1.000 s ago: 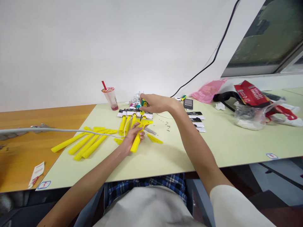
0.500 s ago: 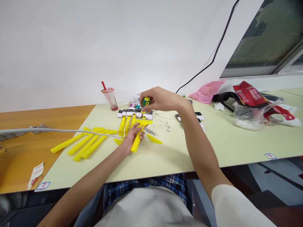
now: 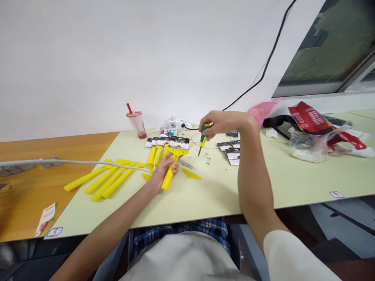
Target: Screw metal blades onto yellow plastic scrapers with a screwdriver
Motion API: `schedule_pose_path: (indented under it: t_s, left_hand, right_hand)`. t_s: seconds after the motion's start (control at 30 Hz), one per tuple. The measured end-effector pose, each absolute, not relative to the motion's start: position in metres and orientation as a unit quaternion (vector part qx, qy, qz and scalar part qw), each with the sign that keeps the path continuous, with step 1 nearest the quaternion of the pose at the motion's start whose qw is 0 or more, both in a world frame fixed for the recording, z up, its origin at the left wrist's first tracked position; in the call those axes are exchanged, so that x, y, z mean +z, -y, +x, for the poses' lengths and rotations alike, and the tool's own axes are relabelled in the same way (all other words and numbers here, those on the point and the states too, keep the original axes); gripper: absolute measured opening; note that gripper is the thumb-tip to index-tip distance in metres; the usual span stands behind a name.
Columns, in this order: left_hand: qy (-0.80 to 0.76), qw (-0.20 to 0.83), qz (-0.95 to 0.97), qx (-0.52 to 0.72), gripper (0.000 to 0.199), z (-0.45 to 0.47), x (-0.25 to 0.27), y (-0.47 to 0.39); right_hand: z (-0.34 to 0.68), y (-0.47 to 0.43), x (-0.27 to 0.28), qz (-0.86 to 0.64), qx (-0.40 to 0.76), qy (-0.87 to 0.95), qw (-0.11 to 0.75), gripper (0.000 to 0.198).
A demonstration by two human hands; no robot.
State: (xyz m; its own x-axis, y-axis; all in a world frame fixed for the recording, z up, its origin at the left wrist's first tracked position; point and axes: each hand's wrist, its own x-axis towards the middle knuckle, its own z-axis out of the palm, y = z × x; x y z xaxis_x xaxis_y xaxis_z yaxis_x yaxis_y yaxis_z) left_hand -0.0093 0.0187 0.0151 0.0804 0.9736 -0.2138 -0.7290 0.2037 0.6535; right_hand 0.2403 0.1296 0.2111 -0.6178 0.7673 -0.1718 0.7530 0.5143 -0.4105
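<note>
My left hand (image 3: 163, 170) is wrapped round the handle of a yellow scraper (image 3: 168, 177), its wide head pointing away from me. A green and yellow screwdriver (image 3: 203, 135) is held in my right hand (image 3: 218, 123), its tip slanting down over the table near several tiny screws (image 3: 208, 158). Beside the scraper lie a grey metal blade (image 3: 185, 164) and a loose yellow plate (image 3: 191, 174). Further left, several yellow scraper handles (image 3: 102, 182) lie side by side. Behind my left hand are more yellow scrapers (image 3: 151, 155) with black-and-white cards (image 3: 179, 143).
A cup (image 3: 137, 125) with a red straw stands at the back left. More cards (image 3: 233, 157) lie right of the screws. A pink bag (image 3: 263, 111), a red package (image 3: 311, 117) and a clear bag (image 3: 307, 146) sit at the right. A white cable (image 3: 73, 162) crosses the left side.
My right hand has lifted the screwdriver off the scraper head and moved it right, over the screws. My left hand keeps its hold on the scraper.
</note>
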Motion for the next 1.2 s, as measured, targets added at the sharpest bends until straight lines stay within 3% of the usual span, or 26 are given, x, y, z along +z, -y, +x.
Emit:
schedule_pose_path:
  t_s: [0.13,0.4,0.8,1.2]
  left_hand:
    - [-0.319,0.708,0.195,0.599,0.064,-0.009,0.016,-0.018]
    - [-0.324,0.704,0.198,0.599,0.065,-0.009,0.016,-0.019]
    - [-0.294,0.708,0.236,0.597,0.065,-0.012,0.014,-0.016]
    - [-0.282,0.710,0.249,0.595,0.065,-0.013,0.015,-0.015]
  right_hand:
    - [0.248,-0.151,0.201,-0.478,0.281,0.832,-0.009,0.013]
    - [0.247,-0.184,0.180,-0.500,0.339,0.796,-0.040,0.024]
    - [0.245,-0.198,0.169,-0.503,0.350,0.788,-0.065,0.038]
    - [0.240,-0.192,0.171,-0.508,0.349,0.785,-0.067,0.034]
